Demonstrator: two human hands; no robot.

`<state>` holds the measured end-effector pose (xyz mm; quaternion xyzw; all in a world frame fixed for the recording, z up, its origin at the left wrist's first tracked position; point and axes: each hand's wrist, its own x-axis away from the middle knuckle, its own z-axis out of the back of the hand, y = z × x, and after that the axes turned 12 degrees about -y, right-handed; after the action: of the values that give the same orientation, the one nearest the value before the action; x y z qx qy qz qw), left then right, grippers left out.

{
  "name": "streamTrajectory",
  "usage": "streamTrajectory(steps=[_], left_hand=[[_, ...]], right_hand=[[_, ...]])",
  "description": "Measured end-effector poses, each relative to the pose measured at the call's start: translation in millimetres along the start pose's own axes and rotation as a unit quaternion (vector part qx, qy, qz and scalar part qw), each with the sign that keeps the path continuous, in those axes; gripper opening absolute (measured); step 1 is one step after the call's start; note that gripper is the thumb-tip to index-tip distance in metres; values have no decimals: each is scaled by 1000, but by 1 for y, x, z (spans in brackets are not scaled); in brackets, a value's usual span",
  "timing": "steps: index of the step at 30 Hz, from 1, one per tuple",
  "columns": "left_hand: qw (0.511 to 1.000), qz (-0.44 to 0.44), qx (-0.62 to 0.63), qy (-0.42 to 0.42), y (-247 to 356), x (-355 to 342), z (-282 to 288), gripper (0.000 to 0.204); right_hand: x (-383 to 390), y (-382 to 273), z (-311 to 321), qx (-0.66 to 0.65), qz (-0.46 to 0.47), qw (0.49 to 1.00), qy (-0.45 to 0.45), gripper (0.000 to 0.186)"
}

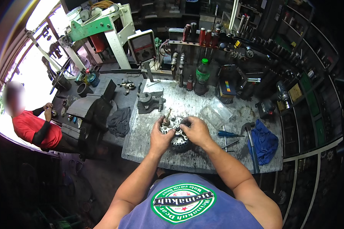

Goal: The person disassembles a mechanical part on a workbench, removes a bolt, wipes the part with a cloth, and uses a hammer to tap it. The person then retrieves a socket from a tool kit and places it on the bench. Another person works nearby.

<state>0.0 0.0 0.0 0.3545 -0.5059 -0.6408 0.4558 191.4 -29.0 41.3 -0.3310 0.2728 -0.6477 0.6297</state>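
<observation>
Grip of left hand (161, 136) and right hand (196, 131) half-curls over the alternator (180, 144), pinch too hidden to tell; uneven pressing might tip it.

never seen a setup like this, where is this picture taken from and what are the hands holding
There is no robot here: the single picture comes from a wide fisheye camera on a person's head, looking down, so straight edges bend near the rim. The bare left hand and right hand meet on a round metal housing, perhaps an alternator's, on a worn workbench; whether they pinch something small is hard to tell. To the right lie a blue screwdriver, a hammer and a blue cloth; farther back, a clear plastic container and a green-capped bottle.
</observation>
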Motion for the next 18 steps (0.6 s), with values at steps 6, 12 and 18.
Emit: streamTrajectory(steps=[6,12,18], left_hand=[[1000,-4,24,19,-9,-11,-7,72],[998,51,39,3,-7,-13,-8,73],[998,-19,-4,-60,-19,6,16,98]], right_hand=[[-9,3,5,-17,5,1000,-6,24],[-6,-3,0,28,-40,999,0,25],[0,17,5,-70,48,996,-20,32]])
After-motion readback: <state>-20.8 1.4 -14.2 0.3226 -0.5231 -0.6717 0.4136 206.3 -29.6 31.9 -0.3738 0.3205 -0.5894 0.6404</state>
